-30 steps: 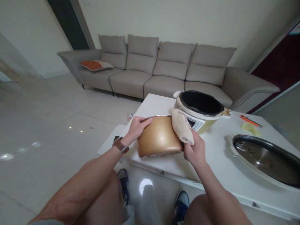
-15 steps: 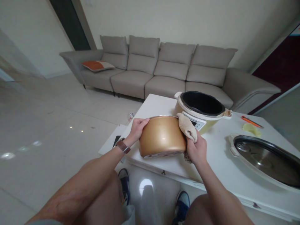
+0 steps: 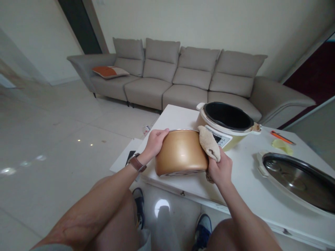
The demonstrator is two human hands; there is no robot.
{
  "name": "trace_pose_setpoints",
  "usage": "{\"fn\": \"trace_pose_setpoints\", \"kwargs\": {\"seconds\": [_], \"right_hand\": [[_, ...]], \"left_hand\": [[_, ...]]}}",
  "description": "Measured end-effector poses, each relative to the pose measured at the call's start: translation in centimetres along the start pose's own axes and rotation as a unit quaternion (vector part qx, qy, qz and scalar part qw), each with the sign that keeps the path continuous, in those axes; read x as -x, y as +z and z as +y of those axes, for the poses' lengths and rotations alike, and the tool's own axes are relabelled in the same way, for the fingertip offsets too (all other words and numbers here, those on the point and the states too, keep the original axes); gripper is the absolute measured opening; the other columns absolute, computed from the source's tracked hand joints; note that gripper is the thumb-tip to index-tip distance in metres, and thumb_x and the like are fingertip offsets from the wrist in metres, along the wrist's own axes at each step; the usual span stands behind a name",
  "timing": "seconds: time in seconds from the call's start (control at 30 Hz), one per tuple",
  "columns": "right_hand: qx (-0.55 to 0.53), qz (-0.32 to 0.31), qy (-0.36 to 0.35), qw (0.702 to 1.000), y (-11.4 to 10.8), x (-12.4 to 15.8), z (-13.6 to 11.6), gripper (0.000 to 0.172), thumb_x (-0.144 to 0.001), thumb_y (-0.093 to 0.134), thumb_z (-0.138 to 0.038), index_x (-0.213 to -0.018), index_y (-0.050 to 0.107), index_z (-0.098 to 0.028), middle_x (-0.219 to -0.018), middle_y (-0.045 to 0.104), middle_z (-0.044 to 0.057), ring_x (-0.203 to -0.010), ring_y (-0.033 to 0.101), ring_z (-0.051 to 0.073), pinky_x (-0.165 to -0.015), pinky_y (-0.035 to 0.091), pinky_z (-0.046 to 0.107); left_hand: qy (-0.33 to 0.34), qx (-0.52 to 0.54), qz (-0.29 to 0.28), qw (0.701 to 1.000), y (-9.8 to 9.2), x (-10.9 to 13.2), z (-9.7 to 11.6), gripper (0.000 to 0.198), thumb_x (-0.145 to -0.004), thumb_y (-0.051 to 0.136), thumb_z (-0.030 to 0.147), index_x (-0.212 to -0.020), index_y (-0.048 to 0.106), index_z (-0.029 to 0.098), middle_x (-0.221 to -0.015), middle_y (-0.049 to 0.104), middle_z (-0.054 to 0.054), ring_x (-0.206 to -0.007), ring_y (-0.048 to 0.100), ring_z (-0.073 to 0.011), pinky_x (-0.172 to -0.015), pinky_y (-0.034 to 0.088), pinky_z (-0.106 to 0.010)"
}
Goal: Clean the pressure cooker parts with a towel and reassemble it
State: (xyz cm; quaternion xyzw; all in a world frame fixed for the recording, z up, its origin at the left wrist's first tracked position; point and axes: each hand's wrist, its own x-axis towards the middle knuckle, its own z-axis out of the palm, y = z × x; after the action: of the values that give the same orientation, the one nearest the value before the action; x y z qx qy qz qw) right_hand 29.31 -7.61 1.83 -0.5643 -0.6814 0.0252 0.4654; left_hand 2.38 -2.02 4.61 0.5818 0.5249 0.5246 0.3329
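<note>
A gold-coloured inner pot (image 3: 181, 152) is held tilted over the near edge of the white table, its outer wall towards me and part of its base showing. My left hand (image 3: 156, 142) grips the pot's left side, thumb at the rim. On the right, my right hand (image 3: 221, 167) is closed on a beige cloth (image 3: 210, 142), which lies against the pot's right wall and rim. Just behind stands the cooker body (image 3: 230, 136), with its dark cavity uncovered. The pot's inside is hidden from me.
The cooker lid (image 3: 295, 181) lies on the right of the white table (image 3: 246, 181), underside up. Beyond it are an orange utility knife (image 3: 282, 136) and a pale yellow piece (image 3: 282, 146). A grey sofa (image 3: 190, 92) with an orange cushion (image 3: 110, 71) stands behind.
The pot, the cloth and both hands stay in nearly the same place. The whole view has shifted very slightly.
</note>
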Motion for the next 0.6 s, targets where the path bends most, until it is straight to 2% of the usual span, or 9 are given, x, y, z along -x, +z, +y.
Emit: {"fn": "trace_pose_setpoints", "kwargs": {"seconds": [0.17,0.43,0.6], "right_hand": [[0.000,-0.006,0.006,1.000,0.03,0.00,0.29,0.025,-0.087,0.051,-0.026,-0.101,0.071,-0.020,-0.091,0.078,0.008,-0.081,0.071,0.026,-0.075,0.054,0.035],[-0.001,-0.011,0.014,1.000,0.10,-0.02,0.43,0.030,-0.086,0.051,-0.026,-0.107,0.071,-0.019,-0.094,0.078,0.009,-0.081,0.072,0.027,-0.074,0.054,0.036],[-0.003,-0.010,0.011,1.000,0.06,-0.15,0.38,0.025,-0.086,0.051,-0.026,-0.101,0.070,-0.020,-0.089,0.078,0.007,-0.077,0.070,0.026,-0.071,0.052,0.034]], "left_hand": [[-0.006,0.014,-0.003,1.000,0.01,0.13,-0.17,0.054,-0.088,0.054,0.053,-0.050,0.033,0.021,-0.052,0.027,0.004,-0.052,0.028,-0.0101,-0.053,0.017,-0.030],[-0.003,0.012,-0.004,1.000,0.04,0.14,-0.34,0.053,-0.089,0.054,0.053,-0.051,0.034,0.021,-0.053,0.027,0.004,-0.052,0.028,-0.0101,-0.054,0.017,-0.031],[-0.006,0.007,-0.004,1.000,-0.03,0.18,-0.31,0.053,-0.089,0.053,0.053,-0.051,0.034,0.021,-0.052,0.028,0.004,-0.052,0.028,-0.0100,-0.054,0.016,-0.031]]}}
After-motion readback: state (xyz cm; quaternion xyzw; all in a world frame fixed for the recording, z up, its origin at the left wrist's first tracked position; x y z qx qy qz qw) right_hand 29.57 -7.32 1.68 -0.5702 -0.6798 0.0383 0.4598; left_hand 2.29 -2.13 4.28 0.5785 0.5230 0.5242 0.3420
